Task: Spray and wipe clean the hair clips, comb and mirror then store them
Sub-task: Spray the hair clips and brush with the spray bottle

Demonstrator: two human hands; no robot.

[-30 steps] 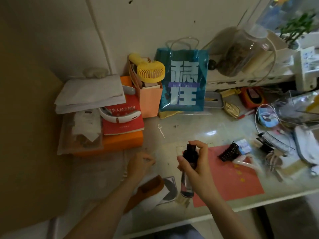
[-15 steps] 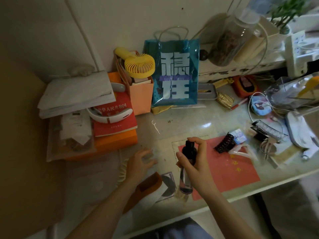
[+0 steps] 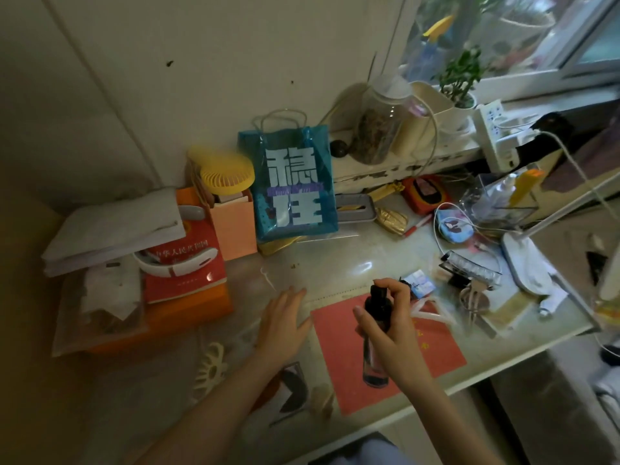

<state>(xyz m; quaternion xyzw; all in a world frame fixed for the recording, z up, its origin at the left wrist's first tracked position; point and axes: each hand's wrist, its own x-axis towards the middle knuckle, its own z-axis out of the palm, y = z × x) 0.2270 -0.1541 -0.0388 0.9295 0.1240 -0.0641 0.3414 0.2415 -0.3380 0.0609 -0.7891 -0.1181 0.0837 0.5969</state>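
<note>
My right hand [image 3: 396, 333] grips a slim spray bottle [image 3: 371, 364] with a black pump top, upright over a red mat [image 3: 436, 357], index finger on the pump. My left hand [image 3: 281, 318] is open, fingers straight, low over the table just left of the mat. A cream claw clip [image 3: 211, 367] lies left of my left forearm. A small framed mirror [image 3: 293, 387] and a beige clip [image 3: 322, 401] lie by that forearm. A clear white clip [image 3: 431, 312] lies right of the bottle, and a black jewelled clip [image 3: 469, 266] lies further right.
A teal gift bag [image 3: 292, 193], a yellow fan [image 3: 228, 174] in a pink box, and an orange box with a red book [image 3: 188, 263] stand at the back left. A white desk lamp base [image 3: 526, 263], cables and small items crowd the right. The table's front edge [image 3: 469, 380] is near.
My left hand has uncurled and slid forward and right, now flat and open. My right hand still holds the bottle. The view has tilted up toward the window.
</note>
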